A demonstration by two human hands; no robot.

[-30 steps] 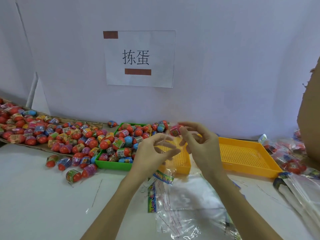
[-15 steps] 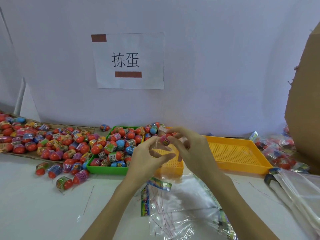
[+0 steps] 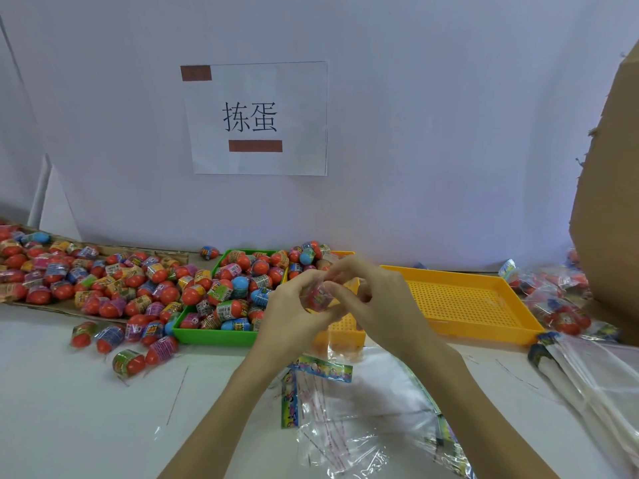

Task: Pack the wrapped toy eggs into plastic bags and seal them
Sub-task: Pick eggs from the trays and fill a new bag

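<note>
My left hand [image 3: 294, 312] and my right hand [image 3: 377, 305] meet above the table's middle, both pinching a small clear plastic bag with a red wrapped egg [image 3: 317, 296] inside it. The bag's edges are hard to make out between my fingers. Below my wrists lies a pile of clear plastic bags [image 3: 363, 416] with colourful header strips. Several wrapped toy eggs fill a green tray [image 3: 211, 335] to the left of my hands, and many more eggs [image 3: 86, 281] are spread on cardboard farther left.
A small orange tray [image 3: 342, 335] sits behind my hands, and a larger orange tray [image 3: 484, 326] stands to the right. Packed bags of eggs [image 3: 553, 299] lie at the far right beside a cardboard box [image 3: 608, 209]. More clear bags [image 3: 594, 375] lie at the right edge.
My hands have come closer together and the egg has gone down from my right fingertips into the small bag held between both hands. The view shifted slightly right.
</note>
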